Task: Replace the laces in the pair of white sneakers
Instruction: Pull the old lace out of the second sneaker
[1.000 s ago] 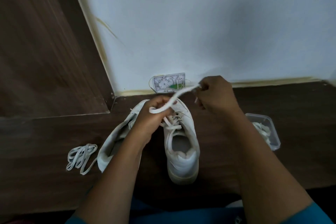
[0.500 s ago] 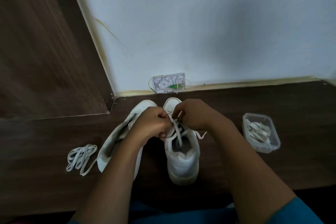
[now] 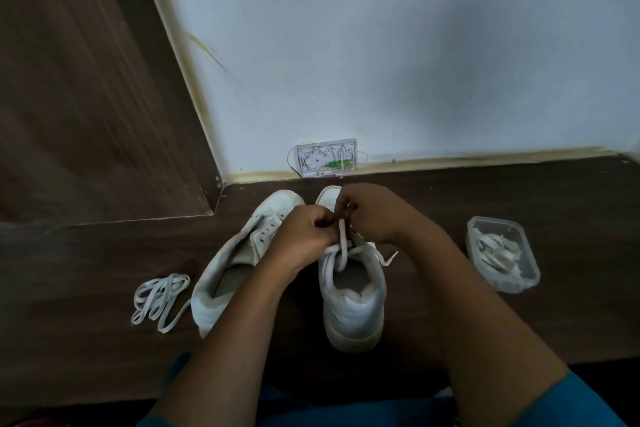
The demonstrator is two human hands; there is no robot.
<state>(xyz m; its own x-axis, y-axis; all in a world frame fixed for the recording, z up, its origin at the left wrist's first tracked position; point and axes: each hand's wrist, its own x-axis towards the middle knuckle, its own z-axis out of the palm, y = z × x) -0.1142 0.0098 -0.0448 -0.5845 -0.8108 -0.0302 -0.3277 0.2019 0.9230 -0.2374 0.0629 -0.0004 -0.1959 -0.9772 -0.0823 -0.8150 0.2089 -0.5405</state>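
One wide-angle head-worn camera is looking forward and steeply down, sitting close above the person's forearms. It is facing the far white wall [image 3: 415, 62], centring the sneakers [image 3: 349, 305] on the near dark wooden surface [image 3: 86, 340], with a wooden panel [image 3: 69, 97] filling the left side

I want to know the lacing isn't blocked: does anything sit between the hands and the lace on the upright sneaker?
Nothing visible does. The left hand and the right hand both grip the lace right above the upright sneaker; the tipped sneaker lies to its left, out of the way.
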